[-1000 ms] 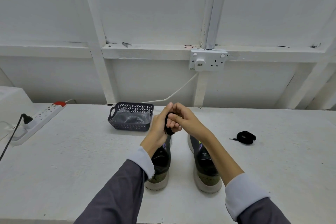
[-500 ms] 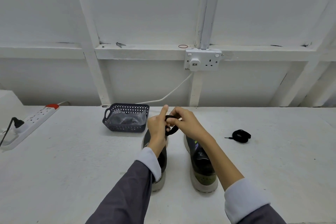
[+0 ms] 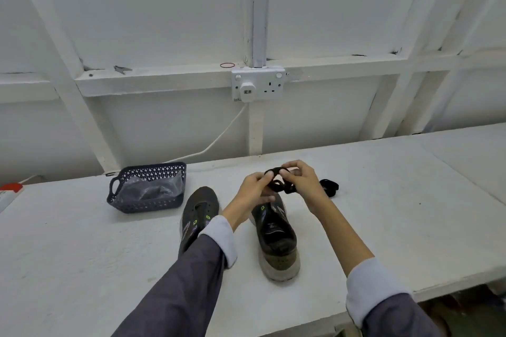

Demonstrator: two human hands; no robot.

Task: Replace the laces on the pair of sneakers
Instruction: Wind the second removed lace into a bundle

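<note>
- Pinching a coiled black shoelace (image 3: 279,183) with both sets of fingertips, held up off the table right above the toe of the right sneaker.
- Left hand (image 3: 253,191): thumb and forefinger closed on the left side of the lace bundle, other fingers curled under.
- Right hand (image 3: 304,183): thumb and fingers closed on the right side of the same bundle, one loop arching up between the two hands.
- Both cuffs light, over grey sleeves.
- Right sneaker (image 3: 276,238) sitting upright on the white table (image 3: 68,249), heel toward the camera, no lace visible in it.
- Left sneaker (image 3: 198,209) just beside it, partly hidden under the left sleeve, bare eyelets showing.
- Second black lace bundle (image 3: 330,187) lying on the table just past the right hand.
- Dark perforated plastic basket (image 3: 147,187) to the left of the sneakers, clear plastic bag inside.
- Double wall socket (image 3: 258,84) with a white plug in it on the wall behind.
</note>
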